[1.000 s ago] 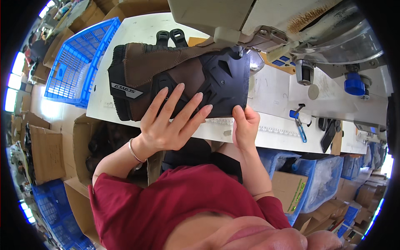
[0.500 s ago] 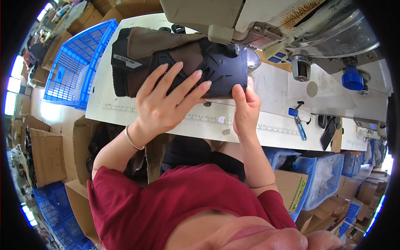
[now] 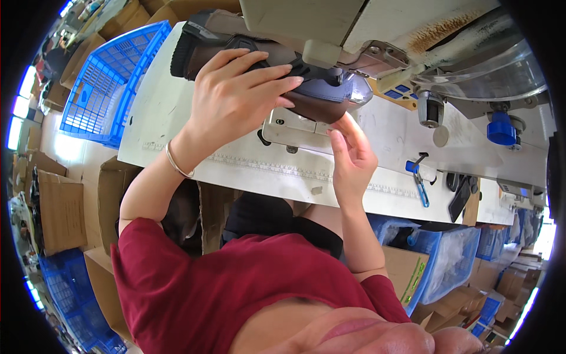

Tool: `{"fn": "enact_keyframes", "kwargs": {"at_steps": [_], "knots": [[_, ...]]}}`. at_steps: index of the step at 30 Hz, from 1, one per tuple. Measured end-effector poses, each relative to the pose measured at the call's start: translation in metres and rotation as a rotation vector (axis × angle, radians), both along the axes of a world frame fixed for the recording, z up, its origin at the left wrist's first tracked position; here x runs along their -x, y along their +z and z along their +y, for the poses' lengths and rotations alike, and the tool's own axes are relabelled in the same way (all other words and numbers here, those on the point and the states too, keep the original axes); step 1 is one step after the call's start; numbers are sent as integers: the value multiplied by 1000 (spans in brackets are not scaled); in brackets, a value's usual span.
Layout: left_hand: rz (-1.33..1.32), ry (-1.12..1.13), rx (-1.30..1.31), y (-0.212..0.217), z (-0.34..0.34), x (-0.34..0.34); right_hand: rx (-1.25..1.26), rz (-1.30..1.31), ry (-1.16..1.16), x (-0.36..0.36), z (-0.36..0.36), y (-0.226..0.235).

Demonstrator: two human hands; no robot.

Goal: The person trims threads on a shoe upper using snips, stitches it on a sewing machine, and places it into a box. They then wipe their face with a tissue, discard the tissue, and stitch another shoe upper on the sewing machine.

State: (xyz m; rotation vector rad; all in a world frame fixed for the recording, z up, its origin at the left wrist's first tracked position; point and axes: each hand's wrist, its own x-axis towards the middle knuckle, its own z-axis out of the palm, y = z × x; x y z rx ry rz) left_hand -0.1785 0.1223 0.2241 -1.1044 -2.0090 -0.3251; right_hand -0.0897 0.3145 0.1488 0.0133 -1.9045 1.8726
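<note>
A brown and black stitched piece [image 3: 321,105], like a boot upper with raised black overlays and a ribbed black end, lies tilted under the head of a sewing machine [image 3: 321,53]. My left hand [image 3: 236,94] lies over its near side, fingers curved across the top and thumb at the lower edge. At the piece's right end, the fingers of my right hand [image 3: 354,159] reach up to its lower edge, partly hidden there. The right thumb stands off, apart from the piece. The needle area is hidden behind the machine head.
Along the front of the white table [image 3: 265,171] runs a printed ruler. Blue-handled snips [image 3: 421,187] and a dark phone [image 3: 460,200] lie to the right. A blue basket [image 3: 109,94] stands at the left; cardboard boxes [image 3: 62,209] and a plastic-lined blue crate [image 3: 448,259] flank me below.
The piece has tilted and swung away from me, baring the machine's plate below it. My left hand has moved up with it. My right thumb has come off the piece's edge.
</note>
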Motion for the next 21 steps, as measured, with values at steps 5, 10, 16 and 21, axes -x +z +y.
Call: {"fn": "enact_keyframes", "kwargs": {"at_steps": [5, 10, 16, 21], "knots": [[-51, 9, -29, 6, 5, 9, 23, 12, 22, -6, 8, 6], [-65, 38, -28, 10, 6, 14, -9, -20, 12, -12, 12, 5], [-15, 41, 0, -1, -3, 13, 6, -139, 30, -16, 21, -17], [201, 207, 327, -3, -6, 12, -70, -215, -8, -25, 38, -38]]}}
